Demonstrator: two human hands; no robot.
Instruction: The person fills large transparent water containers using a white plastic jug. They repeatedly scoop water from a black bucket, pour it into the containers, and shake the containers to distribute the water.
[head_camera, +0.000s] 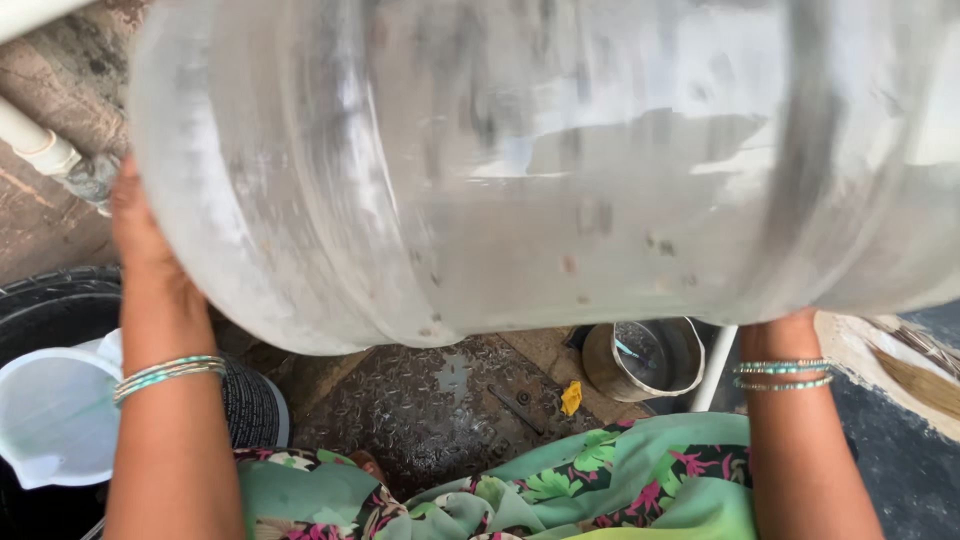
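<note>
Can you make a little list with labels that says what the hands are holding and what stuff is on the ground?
held thing: big clear water jug, lying sideways, some water inside
left hand: pressed on the jug's left end
right hand: under the jug's right side, mostly hidden
wrists: green bangles on both
below left: white plastic jug
below right: small metal pot
ground: wet floor

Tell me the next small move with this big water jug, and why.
Probably keep rocking the jug gently. It lies on its side, held up between the left hand and the right hand, and the water inside looks blurred, as if sloshing. The wet ground lies below it.
</note>
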